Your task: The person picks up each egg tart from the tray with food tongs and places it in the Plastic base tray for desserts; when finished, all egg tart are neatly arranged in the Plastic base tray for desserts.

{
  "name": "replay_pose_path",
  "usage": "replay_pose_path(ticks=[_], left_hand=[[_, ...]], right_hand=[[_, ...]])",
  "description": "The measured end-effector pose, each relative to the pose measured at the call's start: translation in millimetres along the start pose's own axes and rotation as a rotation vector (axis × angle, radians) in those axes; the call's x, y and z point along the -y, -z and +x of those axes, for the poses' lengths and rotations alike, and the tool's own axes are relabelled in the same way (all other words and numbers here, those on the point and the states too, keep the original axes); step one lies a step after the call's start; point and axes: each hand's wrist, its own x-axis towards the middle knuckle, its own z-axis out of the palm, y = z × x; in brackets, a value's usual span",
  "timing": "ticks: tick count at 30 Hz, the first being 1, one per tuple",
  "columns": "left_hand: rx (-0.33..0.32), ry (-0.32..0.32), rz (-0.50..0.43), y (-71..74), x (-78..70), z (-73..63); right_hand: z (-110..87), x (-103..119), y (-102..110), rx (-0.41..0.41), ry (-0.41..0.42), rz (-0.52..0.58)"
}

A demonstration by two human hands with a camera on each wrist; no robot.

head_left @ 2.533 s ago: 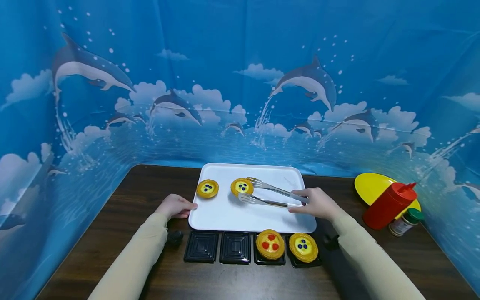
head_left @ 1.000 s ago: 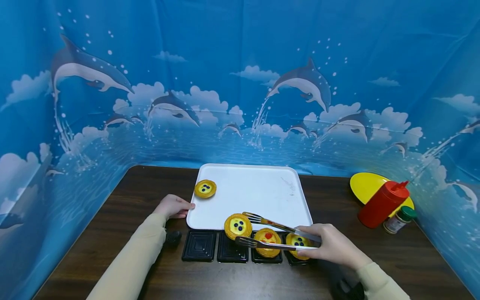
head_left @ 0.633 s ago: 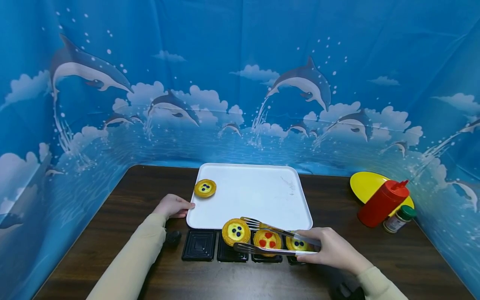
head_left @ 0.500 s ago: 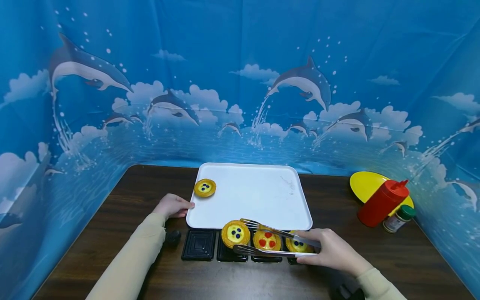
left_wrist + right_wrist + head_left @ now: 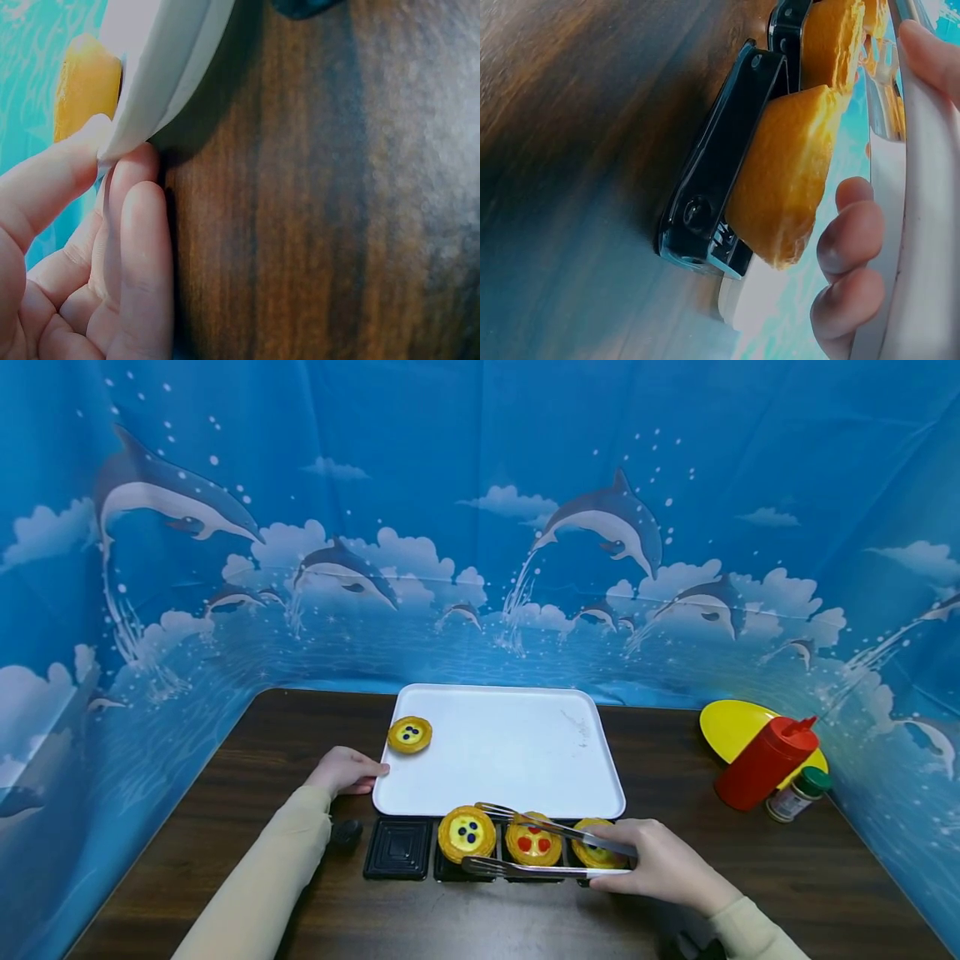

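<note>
My left hand (image 5: 348, 771) pinches the left rim of a white tray (image 5: 510, 752) between thumb and fingers, as the left wrist view also shows. A tart with blue dots (image 5: 409, 735) sits on that tray. My right hand (image 5: 656, 864) holds metal tongs (image 5: 555, 872); their tips stand on either side of another blue-dotted tart (image 5: 467, 834) at the second black square holder (image 5: 442, 870). Whether the tips touch it, I cannot tell. Beneath the tongs' arms are a tart with red hearts (image 5: 533, 843) and a partly covered blue-dotted tart (image 5: 596, 853), each in a black holder.
A bare black holder (image 5: 397, 850) stands at the row's left end. At the right on the dark wooden table (image 5: 300, 727) are a yellow plate (image 5: 731, 727), a red squeeze bottle (image 5: 765, 766) and a green-capped jar (image 5: 798, 795). A dolphin-print curtain (image 5: 450, 527) hangs behind.
The tongs carried a blue-dotted tart from the white tray toward me and lowered it to the second black holder, their tips now slightly wider apart around it. My left hand stayed at the rim.
</note>
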Motion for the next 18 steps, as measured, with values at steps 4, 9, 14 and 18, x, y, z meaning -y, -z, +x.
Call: replay_pose_path(ticks=[4, 9, 14, 18], left_hand=[[-0.002, -0.003, 0.004, 0.0, -1.4, -3.2], [-0.003, -0.014, 0.006, -0.7, -2.9, -5.7], [0.000, -0.020, 0.006, -0.7, -2.8, -5.3], [-0.002, -0.018, 0.005, -0.5, -1.9, -4.3]], right_hand=[[0.3, 1.0, -0.1, 0.004, -0.010, -0.008], [0.2, 1.0, -0.1, 0.010, -0.017, -0.008], [-0.3, 0.1, -0.7, 0.000, -0.015, -0.019], [-0.1, 1.2, -1.0, -0.011, 0.008, -0.031]])
